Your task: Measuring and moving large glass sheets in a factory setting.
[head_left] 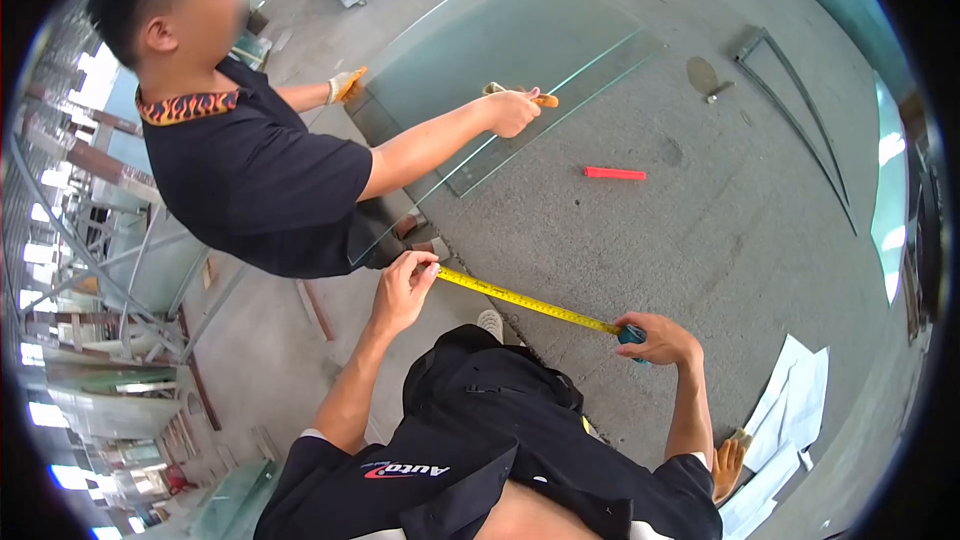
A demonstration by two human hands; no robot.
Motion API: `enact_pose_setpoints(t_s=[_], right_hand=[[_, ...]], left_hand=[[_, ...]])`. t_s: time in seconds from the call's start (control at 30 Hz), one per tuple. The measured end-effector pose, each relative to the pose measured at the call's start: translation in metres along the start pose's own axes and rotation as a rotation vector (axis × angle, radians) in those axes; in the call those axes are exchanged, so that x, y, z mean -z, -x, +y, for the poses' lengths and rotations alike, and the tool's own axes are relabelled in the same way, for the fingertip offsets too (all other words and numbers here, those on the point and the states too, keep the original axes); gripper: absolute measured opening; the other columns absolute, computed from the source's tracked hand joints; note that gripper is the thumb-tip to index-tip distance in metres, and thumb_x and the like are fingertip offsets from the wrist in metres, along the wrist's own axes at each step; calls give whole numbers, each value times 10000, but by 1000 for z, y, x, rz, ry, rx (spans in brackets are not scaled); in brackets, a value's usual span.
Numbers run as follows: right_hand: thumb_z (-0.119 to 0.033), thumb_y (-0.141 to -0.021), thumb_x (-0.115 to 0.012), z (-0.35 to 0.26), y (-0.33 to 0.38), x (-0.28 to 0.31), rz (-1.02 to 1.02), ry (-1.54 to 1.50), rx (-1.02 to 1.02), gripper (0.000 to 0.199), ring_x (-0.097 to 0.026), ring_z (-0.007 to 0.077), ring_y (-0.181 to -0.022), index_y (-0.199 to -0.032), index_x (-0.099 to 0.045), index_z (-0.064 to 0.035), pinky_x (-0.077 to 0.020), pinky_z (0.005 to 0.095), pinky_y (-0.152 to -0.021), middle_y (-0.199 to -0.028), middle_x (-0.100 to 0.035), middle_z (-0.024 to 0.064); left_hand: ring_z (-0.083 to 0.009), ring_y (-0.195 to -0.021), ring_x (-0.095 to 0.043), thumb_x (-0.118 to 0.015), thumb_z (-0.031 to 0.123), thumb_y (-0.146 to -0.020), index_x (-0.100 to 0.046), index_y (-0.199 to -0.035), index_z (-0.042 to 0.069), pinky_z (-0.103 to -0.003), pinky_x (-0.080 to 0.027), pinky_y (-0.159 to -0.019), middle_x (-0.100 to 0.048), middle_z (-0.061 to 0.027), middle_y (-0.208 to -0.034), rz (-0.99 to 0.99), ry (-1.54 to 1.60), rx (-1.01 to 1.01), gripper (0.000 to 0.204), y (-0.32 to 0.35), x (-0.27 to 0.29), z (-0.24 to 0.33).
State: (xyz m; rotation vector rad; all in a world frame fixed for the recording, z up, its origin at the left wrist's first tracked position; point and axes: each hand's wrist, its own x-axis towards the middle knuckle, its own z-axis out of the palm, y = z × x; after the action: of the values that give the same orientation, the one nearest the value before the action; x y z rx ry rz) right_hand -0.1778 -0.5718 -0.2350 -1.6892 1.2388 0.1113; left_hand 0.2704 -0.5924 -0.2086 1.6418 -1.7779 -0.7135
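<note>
My left hand pinches the free end of a yellow tape measure. The blade runs out straight, sloping down to the right, to its teal case. That case sits in the grip of my right hand, with the fingers curled over it. Beyond the tape, a co-worker leans over large clear glass panes. The co-worker's near hand grips something orange-tipped at the pane's edge. On the far hand is an orange and white glove.
A red bar-shaped object lies on the grey surface ahead. Farther right is a bent dark metal frame. White sheets and an orange work glove lie at my lower right. Metal racks line the left side.
</note>
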Motion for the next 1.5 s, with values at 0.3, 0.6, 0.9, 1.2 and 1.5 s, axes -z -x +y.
enact_pose_setpoints(t_s=[0.3, 0.6, 0.9, 1.2, 1.5], right_hand=[[-379, -799, -764, 6, -8, -3, 25, 30, -14, 542, -597, 282, -1069, -1244, -605, -112, -473, 387, -938, -1137, -645, 110], [-362, -794, -760, 4, -5, -4, 36, 3, -27, 532, -593, 302, -1100, -1232, -601, -105, -469, 396, -955, -1146, -645, 119], [-361, -799, -773, 2, -1, 2, 56, -17, 9, 522, -604, 260, -1054, -1231, -606, -120, -487, 375, -926, -1136, -645, 88], [-380, -798, -773, -19, 24, 6, 56, -59, -36, 550, -599, 257, -1090, -1247, -596, -118, -470, 382, -961, -1160, -641, 89], [-355, -801, -790, -19, 50, 4, 27, -195, -38, 541, -575, 197, -1110, -1255, -592, -136, -464, 419, -978, -1165, -631, 36]], left_hand=[[-192, -730, -659, -582, 176, -989, -578, -1097, -3, -309, -534, -665, -649, -111, -935, 29, 31, -27, 209, 10, -14, -13], [-180, -733, -668, -633, 156, -954, -625, -1121, -2, -303, -528, -644, -688, -120, -875, 13, 18, -29, 230, 11, -5, -6], [-176, -696, -651, -650, 159, -939, -660, -1088, -4, -294, -524, -635, -681, -120, -858, 24, 68, -99, 221, -3, 16, 20], [-163, -731, -662, -690, 128, -907, -655, -1103, -15, -276, -530, -669, -684, -109, -862, 78, 152, -223, 245, -4, 51, 95], [-172, -700, -673, -725, 132, -877, -678, -1090, 11, -281, -529, -661, -681, -87, -817, 67, 173, -365, 250, 2, 77, 126]])
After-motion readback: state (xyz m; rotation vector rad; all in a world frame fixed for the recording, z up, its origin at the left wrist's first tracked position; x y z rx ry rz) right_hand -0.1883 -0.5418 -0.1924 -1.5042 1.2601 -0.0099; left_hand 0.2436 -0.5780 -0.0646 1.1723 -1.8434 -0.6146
